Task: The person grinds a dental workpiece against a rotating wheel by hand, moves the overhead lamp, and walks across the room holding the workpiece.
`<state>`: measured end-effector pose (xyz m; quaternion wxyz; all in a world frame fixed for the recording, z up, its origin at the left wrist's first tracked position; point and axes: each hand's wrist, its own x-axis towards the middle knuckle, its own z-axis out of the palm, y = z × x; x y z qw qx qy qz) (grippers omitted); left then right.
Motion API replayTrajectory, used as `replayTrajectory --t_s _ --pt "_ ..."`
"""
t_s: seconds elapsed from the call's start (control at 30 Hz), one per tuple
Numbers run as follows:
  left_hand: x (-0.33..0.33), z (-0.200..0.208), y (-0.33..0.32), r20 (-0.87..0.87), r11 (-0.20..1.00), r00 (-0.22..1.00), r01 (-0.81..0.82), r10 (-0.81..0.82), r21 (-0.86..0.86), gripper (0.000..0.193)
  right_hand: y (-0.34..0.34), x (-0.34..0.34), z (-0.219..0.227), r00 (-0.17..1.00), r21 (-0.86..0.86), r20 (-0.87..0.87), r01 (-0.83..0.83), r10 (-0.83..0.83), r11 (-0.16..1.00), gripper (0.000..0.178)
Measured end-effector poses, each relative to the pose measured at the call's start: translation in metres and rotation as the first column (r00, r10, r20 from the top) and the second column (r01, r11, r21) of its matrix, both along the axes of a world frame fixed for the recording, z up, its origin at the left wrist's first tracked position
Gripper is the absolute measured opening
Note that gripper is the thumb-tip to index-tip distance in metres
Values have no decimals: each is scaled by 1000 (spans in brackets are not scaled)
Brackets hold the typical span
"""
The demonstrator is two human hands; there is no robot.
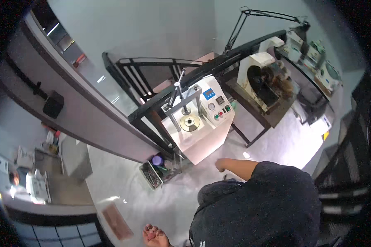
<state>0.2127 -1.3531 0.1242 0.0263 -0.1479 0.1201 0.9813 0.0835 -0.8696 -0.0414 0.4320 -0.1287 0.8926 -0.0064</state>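
Note:
At the lower edge my left hand (155, 237) is palm up with its fingers curled in around a small reddish thing, too small to name. My right arm reaches left from a dark sleeve. My right hand (221, 164) is low in front of a white press machine (208, 142) and apart from it. The fingers of that hand are hidden, so I cannot see whether it holds anything. The press has a screw handle (178, 84) on top, a round metal plate (190, 122) below the screw, and a panel (216, 105) with a blue display, a gauge and coloured buttons.
Right of the press stands a dusty white grinding machine (251, 78) with a dark opening. A jointed lamp arm (237, 29) rises behind it. On the floor are a tray of dark pieces (151, 176), a purple-topped container (157, 160) and a brown mat (116, 221). A partition (86, 107) runs along the left.

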Motion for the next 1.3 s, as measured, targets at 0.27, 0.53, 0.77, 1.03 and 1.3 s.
replayTrajectory --t_s 0.27,0.53,0.77,1.03,1.3 --pt "-113 -14 -171 92 994 991 90 -96 66 31 -88 71 -79 960 -499 -49 216 -276 840 26" --pt "-202 44 -319 35 998 999 -13 11 60 19 -297 -134 -74 988 -346 48 -121 146 930 25" --pt "-216 33 -483 162 915 900 -400 404 -58 22 -613 -347 0 984 -298 147 -56 104 953 38" --pt "-354 -7 -657 149 971 960 -241 239 -1 30 -692 -480 -109 984 -241 -176 -66 24 968 30" --pt "-589 17 -800 63 998 996 -66 65 10 28 -709 -518 -102 855 177 250 420 -454 890 31"
